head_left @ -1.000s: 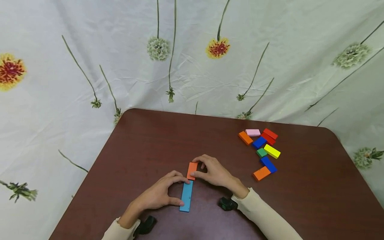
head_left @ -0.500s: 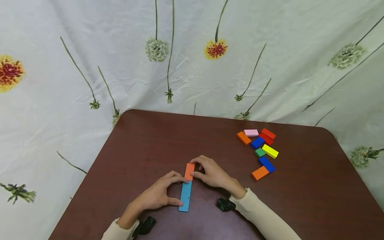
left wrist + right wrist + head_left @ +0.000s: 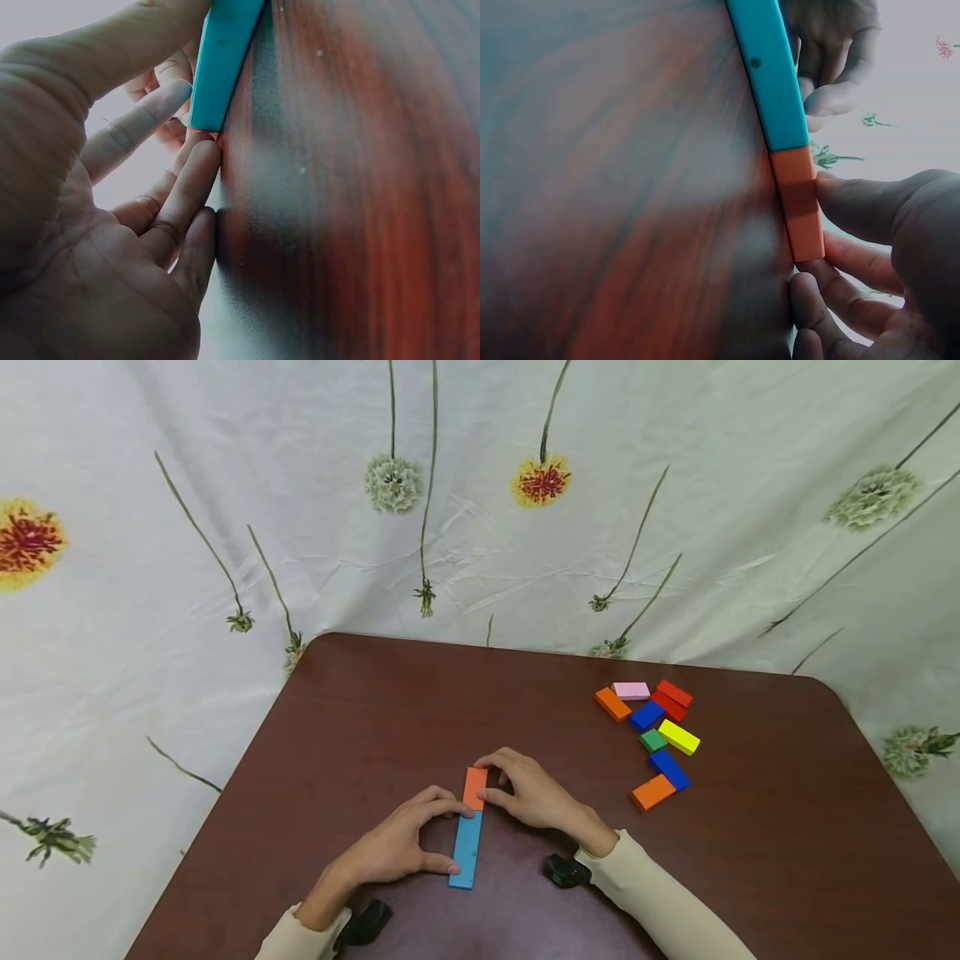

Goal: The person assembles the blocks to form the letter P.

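Note:
A long light-blue block (image 3: pixel 466 852) lies flat on the table, and a shorter orange block (image 3: pixel 475 788) lies end to end with it on the far side. My left hand (image 3: pixel 397 842) holds the blue block lengthwise, thumb at its near end and index finger by the joint. With thumb and fingers, my right hand (image 3: pixel 534 789) pinches the orange block at its right side and far end. In the right wrist view the blue block (image 3: pixel 769 75) and the orange block (image 3: pixel 798 199) meet in one straight line.
Several loose blocks lie at the back right of the dark wooden table (image 3: pixel 375 710), among them a pink block (image 3: pixel 631 692), a yellow block (image 3: pixel 679 737), a green block (image 3: pixel 653 741) and an orange block (image 3: pixel 653 792). A flowered white cloth (image 3: pixel 315 510) hangs behind the table.
The orange block, pinched by my right hand, has shifted slightly left and now lines up with the blue block. My left hand and the blue block have stayed in place.

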A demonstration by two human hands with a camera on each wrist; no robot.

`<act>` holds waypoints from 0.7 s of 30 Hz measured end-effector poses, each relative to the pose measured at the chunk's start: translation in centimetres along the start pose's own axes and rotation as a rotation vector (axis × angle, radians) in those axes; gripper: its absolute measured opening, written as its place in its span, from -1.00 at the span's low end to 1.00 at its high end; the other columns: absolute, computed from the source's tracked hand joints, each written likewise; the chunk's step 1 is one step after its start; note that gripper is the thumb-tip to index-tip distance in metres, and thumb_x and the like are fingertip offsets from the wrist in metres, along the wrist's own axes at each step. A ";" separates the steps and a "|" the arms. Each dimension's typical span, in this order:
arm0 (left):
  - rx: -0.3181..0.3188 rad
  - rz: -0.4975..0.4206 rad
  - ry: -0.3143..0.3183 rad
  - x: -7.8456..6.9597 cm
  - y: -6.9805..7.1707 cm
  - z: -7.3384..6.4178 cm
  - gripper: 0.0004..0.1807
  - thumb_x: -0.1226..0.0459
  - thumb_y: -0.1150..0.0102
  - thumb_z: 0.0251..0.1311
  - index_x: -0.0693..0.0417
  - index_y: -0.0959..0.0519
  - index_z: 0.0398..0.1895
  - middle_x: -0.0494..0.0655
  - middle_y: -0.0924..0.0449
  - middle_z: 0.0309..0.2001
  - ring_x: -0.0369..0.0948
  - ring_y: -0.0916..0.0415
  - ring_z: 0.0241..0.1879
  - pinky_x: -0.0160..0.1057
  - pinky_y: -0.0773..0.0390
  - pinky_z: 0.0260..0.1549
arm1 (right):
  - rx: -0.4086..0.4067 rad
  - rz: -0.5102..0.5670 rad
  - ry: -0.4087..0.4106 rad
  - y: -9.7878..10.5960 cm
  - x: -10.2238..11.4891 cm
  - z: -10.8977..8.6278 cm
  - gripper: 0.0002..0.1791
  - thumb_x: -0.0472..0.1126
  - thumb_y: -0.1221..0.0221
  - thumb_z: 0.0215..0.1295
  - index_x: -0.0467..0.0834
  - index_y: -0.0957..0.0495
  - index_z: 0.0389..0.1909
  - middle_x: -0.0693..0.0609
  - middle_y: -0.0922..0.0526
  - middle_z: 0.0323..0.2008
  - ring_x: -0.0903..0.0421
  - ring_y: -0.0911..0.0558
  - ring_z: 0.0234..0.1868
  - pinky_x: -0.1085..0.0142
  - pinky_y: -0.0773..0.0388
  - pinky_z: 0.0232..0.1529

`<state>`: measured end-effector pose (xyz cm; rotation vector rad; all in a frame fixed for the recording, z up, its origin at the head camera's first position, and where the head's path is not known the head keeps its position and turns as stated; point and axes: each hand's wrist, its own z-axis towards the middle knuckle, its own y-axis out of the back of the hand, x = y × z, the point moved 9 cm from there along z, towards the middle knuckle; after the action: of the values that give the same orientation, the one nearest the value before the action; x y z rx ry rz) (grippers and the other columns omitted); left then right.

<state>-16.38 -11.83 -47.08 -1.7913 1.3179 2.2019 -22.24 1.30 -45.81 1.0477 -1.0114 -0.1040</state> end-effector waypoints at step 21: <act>-0.051 0.025 -0.050 -0.9 0.4 0.1 -0.42 0.04 -0.49 0.08 -0.15 -0.56 0.20 -0.12 -0.36 0.33 -0.10 -0.38 0.31 0.01 -0.43 0.23 | 0.018 0.091 0.020 2.8 -0.7 -0.7 -0.57 -0.15 -0.23 0.42 -0.19 -0.50 0.23 -0.07 -0.62 0.06 0.16 -0.56 -0.21 0.26 -0.55 -0.18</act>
<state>-16.35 -11.60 -46.14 -1.7329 1.2936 2.2973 -23.15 3.65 -44.25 1.0157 -1.0418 -0.0102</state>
